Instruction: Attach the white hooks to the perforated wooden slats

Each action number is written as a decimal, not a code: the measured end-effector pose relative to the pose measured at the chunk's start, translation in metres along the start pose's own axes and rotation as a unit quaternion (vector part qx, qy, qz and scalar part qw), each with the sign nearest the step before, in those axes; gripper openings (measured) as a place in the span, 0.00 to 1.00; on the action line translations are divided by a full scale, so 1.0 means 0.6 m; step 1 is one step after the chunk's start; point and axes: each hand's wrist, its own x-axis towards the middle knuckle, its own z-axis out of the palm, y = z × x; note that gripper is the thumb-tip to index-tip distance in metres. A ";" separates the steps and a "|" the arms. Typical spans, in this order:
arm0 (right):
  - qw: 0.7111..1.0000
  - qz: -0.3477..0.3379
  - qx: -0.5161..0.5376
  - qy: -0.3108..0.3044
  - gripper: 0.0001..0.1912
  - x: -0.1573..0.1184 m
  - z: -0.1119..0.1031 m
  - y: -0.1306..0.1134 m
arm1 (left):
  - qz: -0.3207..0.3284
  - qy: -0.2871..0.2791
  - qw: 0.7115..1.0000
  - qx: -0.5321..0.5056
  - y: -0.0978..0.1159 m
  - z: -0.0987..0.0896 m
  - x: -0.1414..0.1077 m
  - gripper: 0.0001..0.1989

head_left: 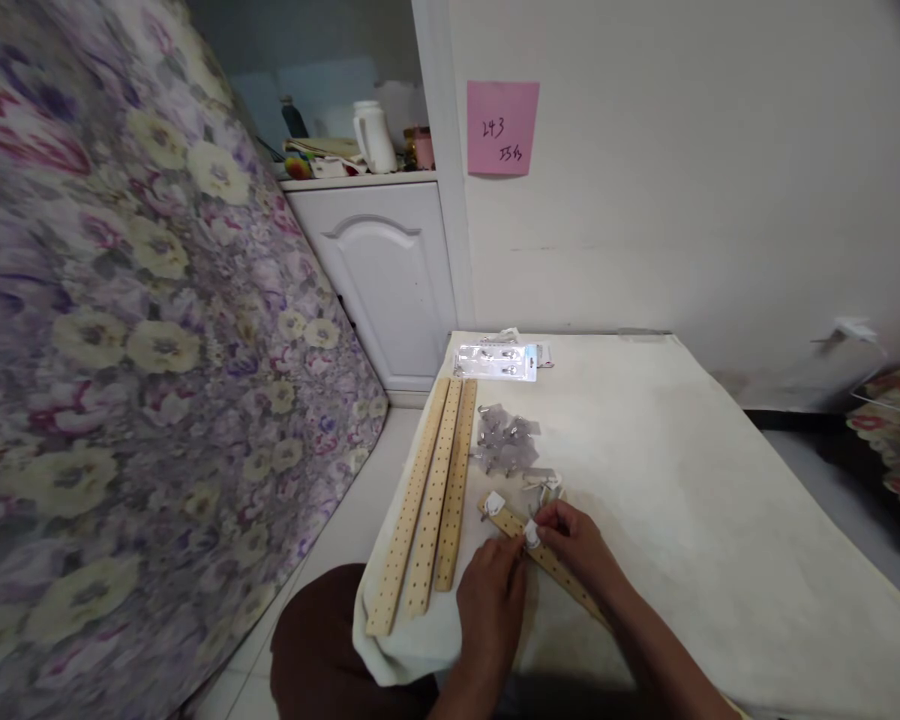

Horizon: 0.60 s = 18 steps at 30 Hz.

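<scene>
A perforated wooden strip (562, 577) lies slantwise on the table under my hands, with a white hook piece (493, 503) at its far end. A second white piece (532, 534) sits on the strip between my hands. My right hand (570, 535) pinches this second piece from the right. My left hand (493, 590) rests against the strip's near side, its fingers bent and close to the same piece; what its fingertips hold is hidden. Beyond them are small white and metal parts (551, 484) and a pile of clear packets (506, 440).
Three more perforated strips (436, 500) lie along the table's left side. Blister packaging (495, 362) is at the far edge of the cloth-covered table (690, 470). A floral curtain (157, 350) hangs at left; my knee is below it.
</scene>
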 end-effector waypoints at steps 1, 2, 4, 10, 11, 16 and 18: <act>1.000 0.000 0.002 -0.002 0.05 0.000 0.000 0.000 | 0.000 -0.002 1.000 0.001 0.000 0.000 0.000 0.16; 1.000 0.002 0.003 -0.002 0.05 0.001 0.000 0.001 | 0.000 -0.002 1.000 0.003 0.000 0.001 0.000 0.16; 1.000 0.003 0.006 0.000 0.05 0.001 0.000 0.003 | 0.001 -0.004 1.000 0.005 0.000 0.000 -0.001 0.16; 1.000 -0.005 -0.010 0.004 0.05 0.002 0.002 0.010 | 0.002 -0.009 1.000 0.008 0.000 -0.001 0.000 0.16; 1.000 -0.007 -0.016 0.006 0.05 0.002 0.001 0.010 | 0.002 -0.009 1.000 0.009 -0.001 0.000 0.000 0.16; 1.000 -0.007 -0.029 0.009 0.04 0.000 0.001 0.005 | 0.008 -0.003 1.000 0.008 -0.003 0.003 0.000 0.15; 1.000 -0.006 -0.025 0.010 0.04 -0.001 0.001 0.002 | 0.008 0.000 1.000 0.010 -0.003 0.003 0.000 0.15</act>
